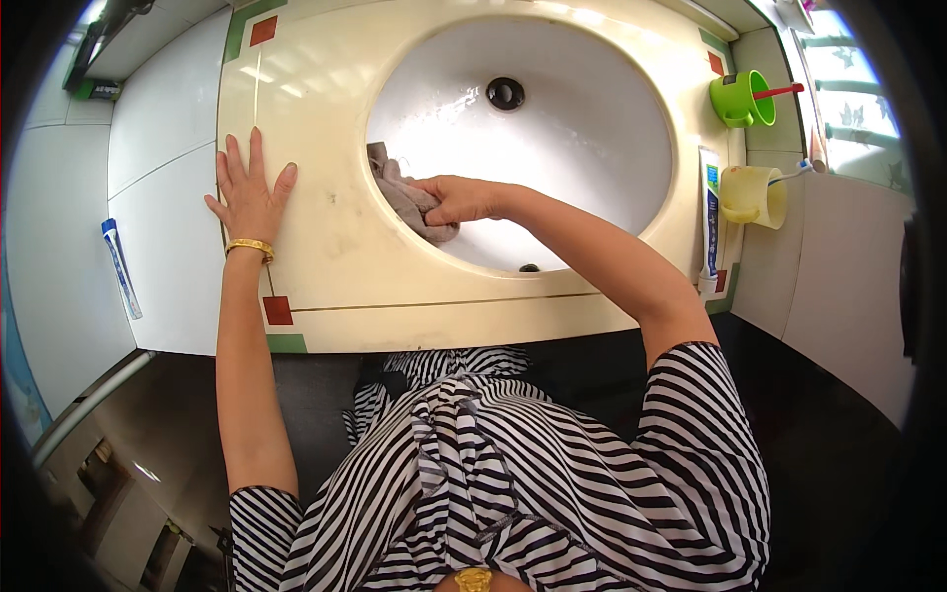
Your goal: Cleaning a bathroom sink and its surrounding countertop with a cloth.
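Right hand (466, 199) grips bunched grey cloth (400, 197) against left inner wall of sink (582, 148), upper centre of frame, probably wadded to fit the curve, while left hand (250, 197), holding nothing, lies flat and spread on counter (321, 222), upper left, likely for support.

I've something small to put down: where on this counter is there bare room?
The counter is bare between the left hand and the basin, and beyond that hand toward the far-left red square. The right end is crowded: a blue-and-white tube, green cup and yellow cup. The right hand and greyish cloth occupy the basin's left side.
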`<act>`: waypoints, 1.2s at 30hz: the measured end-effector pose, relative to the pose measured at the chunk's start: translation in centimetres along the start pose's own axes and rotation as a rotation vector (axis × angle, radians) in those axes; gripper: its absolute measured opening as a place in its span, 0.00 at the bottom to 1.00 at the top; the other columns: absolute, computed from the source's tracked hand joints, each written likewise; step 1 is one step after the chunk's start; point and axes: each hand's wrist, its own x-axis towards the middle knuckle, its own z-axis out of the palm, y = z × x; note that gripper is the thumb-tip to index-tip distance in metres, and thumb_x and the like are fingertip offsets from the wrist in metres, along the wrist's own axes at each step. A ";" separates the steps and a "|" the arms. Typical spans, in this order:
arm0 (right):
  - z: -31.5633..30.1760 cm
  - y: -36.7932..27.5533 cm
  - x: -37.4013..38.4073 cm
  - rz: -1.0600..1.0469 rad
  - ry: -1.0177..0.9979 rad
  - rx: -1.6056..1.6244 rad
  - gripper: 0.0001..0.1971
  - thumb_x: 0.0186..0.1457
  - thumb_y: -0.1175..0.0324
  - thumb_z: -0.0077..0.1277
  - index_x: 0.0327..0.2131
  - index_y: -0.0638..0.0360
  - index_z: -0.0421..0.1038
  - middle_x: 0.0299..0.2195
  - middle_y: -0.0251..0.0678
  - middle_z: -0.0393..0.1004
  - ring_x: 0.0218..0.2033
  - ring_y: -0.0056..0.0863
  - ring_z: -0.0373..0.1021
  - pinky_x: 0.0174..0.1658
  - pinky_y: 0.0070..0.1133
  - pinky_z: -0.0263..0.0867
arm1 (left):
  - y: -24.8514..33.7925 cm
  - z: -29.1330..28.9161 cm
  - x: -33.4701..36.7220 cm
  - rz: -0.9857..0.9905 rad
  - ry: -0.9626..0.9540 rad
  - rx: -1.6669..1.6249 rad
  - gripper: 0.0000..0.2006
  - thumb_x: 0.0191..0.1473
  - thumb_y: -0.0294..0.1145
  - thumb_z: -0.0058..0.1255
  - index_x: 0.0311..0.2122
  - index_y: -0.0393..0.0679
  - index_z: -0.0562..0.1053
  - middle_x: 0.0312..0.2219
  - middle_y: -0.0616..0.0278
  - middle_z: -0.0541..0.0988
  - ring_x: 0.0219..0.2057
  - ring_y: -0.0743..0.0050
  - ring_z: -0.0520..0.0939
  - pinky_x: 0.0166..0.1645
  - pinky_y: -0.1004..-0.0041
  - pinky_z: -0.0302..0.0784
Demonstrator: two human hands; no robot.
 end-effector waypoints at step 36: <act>-0.8 -7.4 -1.8 -0.438 0.997 1.029 0.23 0.54 0.45 0.36 0.47 0.48 0.54 0.43 0.28 0.63 0.39 0.25 0.64 0.33 0.28 0.63 | 1.4 -1.9 -0.2 -0.024 -0.157 -0.025 0.40 0.47 0.66 0.33 0.61 0.58 0.42 0.61 0.59 0.34 0.62 0.58 0.32 0.55 0.37 0.30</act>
